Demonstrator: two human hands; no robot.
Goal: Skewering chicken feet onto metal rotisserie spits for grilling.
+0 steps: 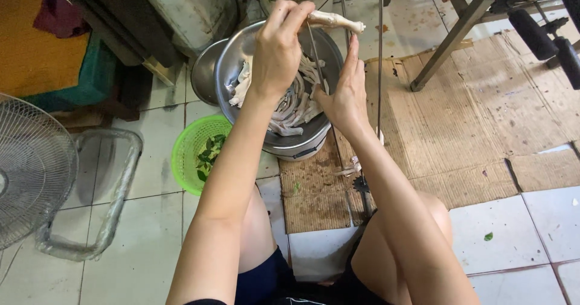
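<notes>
Hands (278, 51): two, one chicken foot (335, 21)

A round steel bowl (241, 51) of pale chicken feet (296, 114) sits on flattened brown cardboard (477, 111). Left of it stands a green plastic basket (187, 154) holding leaves (208, 157). A wire-guarded fan (30, 166) lies farther left.

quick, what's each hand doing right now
Left hand: closed, pinching a pale chicken foot.
Right hand: gripping a thin blade, fingers raised.

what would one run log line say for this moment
left hand: pinches pale raw chicken foot | right hand: holds thin metal skewer | below: round steel bowl of chicken feet | beside: green plastic basket
</notes>
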